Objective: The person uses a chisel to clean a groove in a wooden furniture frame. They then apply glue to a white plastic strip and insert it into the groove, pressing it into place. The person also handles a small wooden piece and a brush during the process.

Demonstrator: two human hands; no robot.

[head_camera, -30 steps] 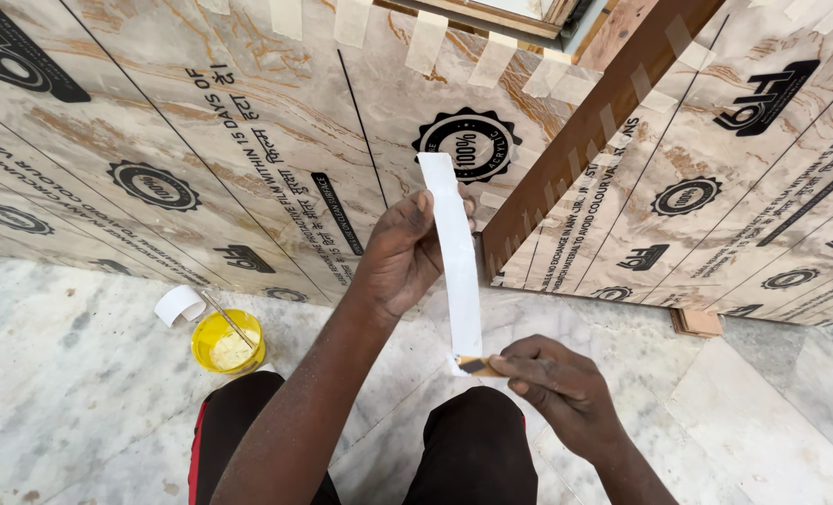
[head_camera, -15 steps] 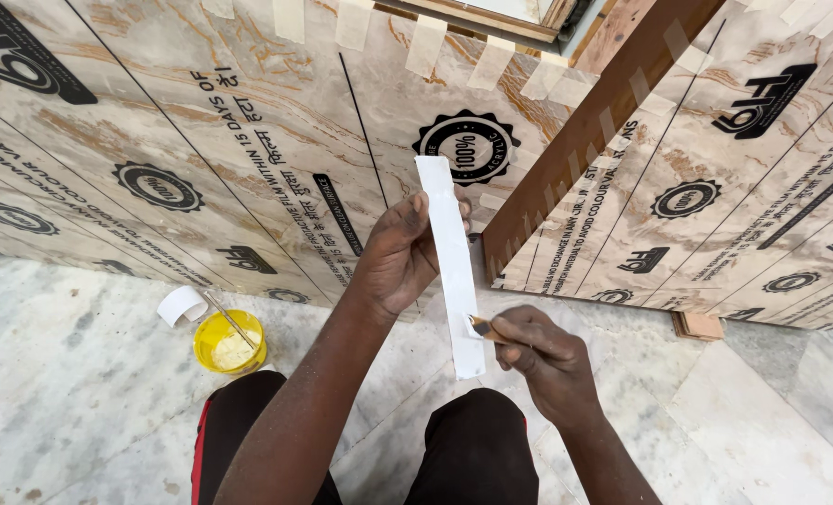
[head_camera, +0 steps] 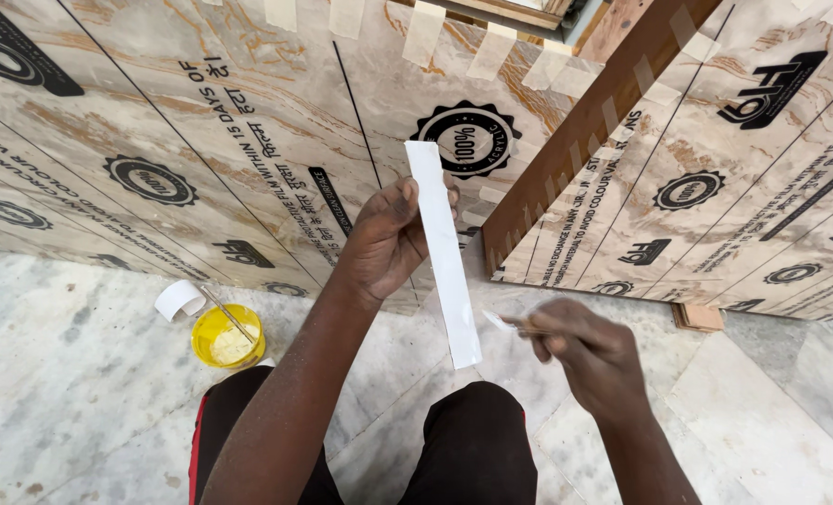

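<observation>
Strip (head_camera: 442,252) of white edging stands upright, pinched in left grip (head_camera: 388,238); right grip (head_camera: 580,351), just below-right, clamps a blurred applicator stick (head_camera: 502,322). Risk: loose pinch, strip twists, glue smears.

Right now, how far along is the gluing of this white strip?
Done: strips of tape already sit along the panel edges. In hand: left hand holds the white strip upright; right hand holds a small stick beside it. Left: the strip isn't on any panel yet.

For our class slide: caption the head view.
Left hand holds a white strip upright; right hand holds a thin stick beside it.
</observation>
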